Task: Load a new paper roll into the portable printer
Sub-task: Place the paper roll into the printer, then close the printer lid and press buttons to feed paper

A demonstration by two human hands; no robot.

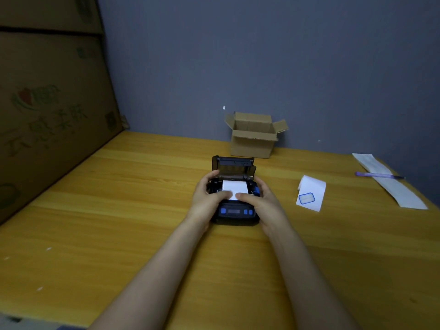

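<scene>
**Paper seated, lid open: a skewed or trapped feed is the main risk**

The printer sits on the worktop with its lid raised toward the wall. The roll lies in the open bay, between the two blue guides, with its white leading edge drawn forward toward the control panel. The printer is cradled from both sides. The left hand is wrapped round the left flank, its thumb pressed down on the paper's front edge; the right hand is set the same way on the right, thumb laid across the paper beside the other. The remaining fingers are curled round the body, and no pinch on the paper is seen, only a flat press from above.

Several faults could be expected from here. If the lid is shut while the leading edge is held short of the tear slot, the paper could be trapped inside and no feed obtained. If one thumb pushes harder than the other, the sheet could be drawn askew and a jam caused. Whether the roll is wound the right way up cannot be told. A thumb could also be caught under the closing lid.

A spare label strip, a pen and a box lie well apart and are unlikely to interfere.
</scene>
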